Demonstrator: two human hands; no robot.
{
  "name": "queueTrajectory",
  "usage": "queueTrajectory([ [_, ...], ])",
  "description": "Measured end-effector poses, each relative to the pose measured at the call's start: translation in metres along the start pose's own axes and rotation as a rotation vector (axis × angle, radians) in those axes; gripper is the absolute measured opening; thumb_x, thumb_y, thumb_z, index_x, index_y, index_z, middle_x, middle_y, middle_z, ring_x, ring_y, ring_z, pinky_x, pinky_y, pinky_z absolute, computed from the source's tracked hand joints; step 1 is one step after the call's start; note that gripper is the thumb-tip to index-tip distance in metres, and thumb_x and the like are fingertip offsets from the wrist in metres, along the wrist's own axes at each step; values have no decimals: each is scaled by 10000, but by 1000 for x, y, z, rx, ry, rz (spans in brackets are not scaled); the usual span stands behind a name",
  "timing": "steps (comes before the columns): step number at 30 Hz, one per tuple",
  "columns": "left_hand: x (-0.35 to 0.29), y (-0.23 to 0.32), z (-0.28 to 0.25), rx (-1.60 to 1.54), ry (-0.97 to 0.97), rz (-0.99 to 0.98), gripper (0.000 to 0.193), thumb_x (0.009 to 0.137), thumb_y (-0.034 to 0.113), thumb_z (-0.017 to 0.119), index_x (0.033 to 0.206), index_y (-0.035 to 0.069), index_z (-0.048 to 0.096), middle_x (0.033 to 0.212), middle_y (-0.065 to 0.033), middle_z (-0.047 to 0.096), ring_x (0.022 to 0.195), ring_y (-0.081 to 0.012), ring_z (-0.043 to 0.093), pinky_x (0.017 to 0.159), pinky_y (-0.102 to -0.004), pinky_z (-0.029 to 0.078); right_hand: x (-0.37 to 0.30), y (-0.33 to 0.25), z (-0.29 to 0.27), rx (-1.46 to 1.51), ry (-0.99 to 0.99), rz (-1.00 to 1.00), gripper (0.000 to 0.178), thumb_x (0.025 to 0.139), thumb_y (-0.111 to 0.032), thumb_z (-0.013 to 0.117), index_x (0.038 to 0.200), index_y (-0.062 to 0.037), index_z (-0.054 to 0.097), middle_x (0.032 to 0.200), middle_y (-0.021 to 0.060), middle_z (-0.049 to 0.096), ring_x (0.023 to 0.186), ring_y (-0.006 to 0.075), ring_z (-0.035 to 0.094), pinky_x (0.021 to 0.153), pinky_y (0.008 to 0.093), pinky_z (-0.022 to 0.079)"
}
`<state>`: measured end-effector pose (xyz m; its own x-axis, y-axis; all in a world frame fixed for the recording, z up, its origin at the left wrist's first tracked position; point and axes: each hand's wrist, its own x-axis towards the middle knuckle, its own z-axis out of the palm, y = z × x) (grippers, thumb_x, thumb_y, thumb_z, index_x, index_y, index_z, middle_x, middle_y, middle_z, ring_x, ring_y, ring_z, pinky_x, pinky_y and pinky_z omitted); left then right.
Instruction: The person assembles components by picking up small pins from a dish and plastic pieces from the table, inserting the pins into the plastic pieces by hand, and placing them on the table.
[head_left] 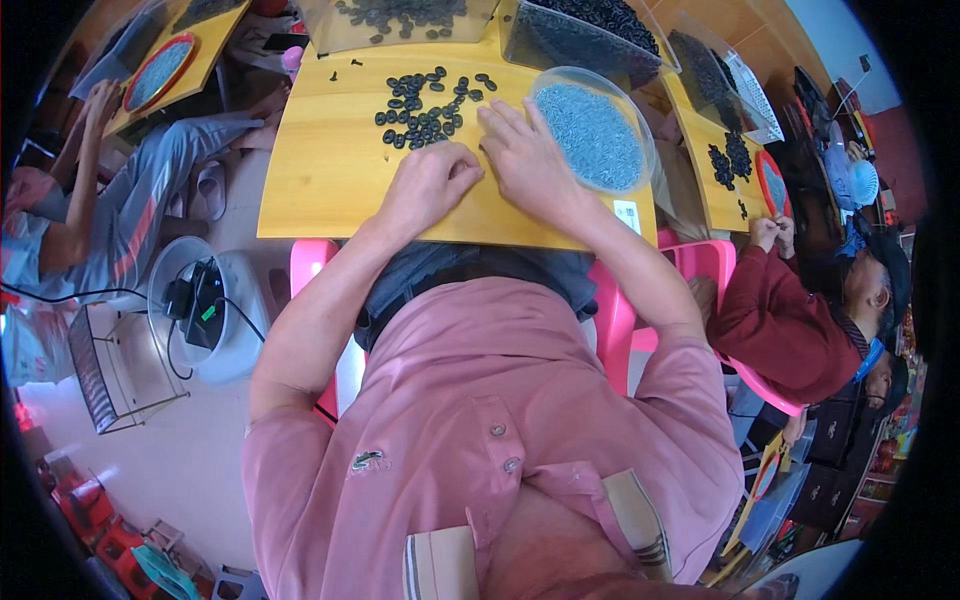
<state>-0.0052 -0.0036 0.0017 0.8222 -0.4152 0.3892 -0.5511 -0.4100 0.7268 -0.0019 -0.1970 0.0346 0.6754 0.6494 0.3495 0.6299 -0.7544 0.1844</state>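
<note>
My left hand point(433, 183) rests on the yellow table point(330, 190) with its fingers curled in; what they hold, if anything, is hidden. Just beyond it lies a loose group of small black oval parts point(432, 122), some showing a pair of holes. My right hand point(527, 158) lies with its fingers stretched out toward the far side, beside those parts. Right against that hand's outer side stands a clear round dish point(648, 150) full of thin blue-grey metal pieces point(590, 135) that look like small screws.
Two clear bins holding black parts, the left bin point(405, 38) and the right bin point(600, 62), stand along the far edge. A few tiny dark pieces point(334, 76) lie at the far left. Co-workers sit at tables on both sides. A white bucket point(237, 335) with cables stands left.
</note>
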Motion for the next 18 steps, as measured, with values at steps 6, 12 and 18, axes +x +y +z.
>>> queueTrajectory([
  [6, 2, -5, -2, -154, 145, -192, 137, 878, 120, 717, 942, -2, 717, 707, -51, 653, 654, -96, 579, 633, -271, 489, 11, 13, 3, 361, 1, 207, 166, 799, -116, 656, 922, -30, 725, 1026, 142, 669, 1044, 320, 616, 912, 448, 455],
  [12, 9, -20, -4, -336, 255, -366, 131, 910, 65, 687, 1009, -20, 705, 808, 17, 646, 709, -49, 540, 677, -215, 477, 18, 5, -4, 423, -114, 343, 211, 806, -179, 706, 925, -5, 716, 908, 171, 681, 868, 364, 660, 805, 449, 506],
  [18, 7, -22, -2, -335, 234, -344, 185, 883, 103, 681, 1025, -12, 713, 768, -45, 683, 687, -93, 604, 686, -263, 512, 26, 6, -4, 611, -234, 437, 181, 808, -144, 692, 909, 5, 684, 919, 178, 686, 870, 343, 672, 782, 442, 509],
])
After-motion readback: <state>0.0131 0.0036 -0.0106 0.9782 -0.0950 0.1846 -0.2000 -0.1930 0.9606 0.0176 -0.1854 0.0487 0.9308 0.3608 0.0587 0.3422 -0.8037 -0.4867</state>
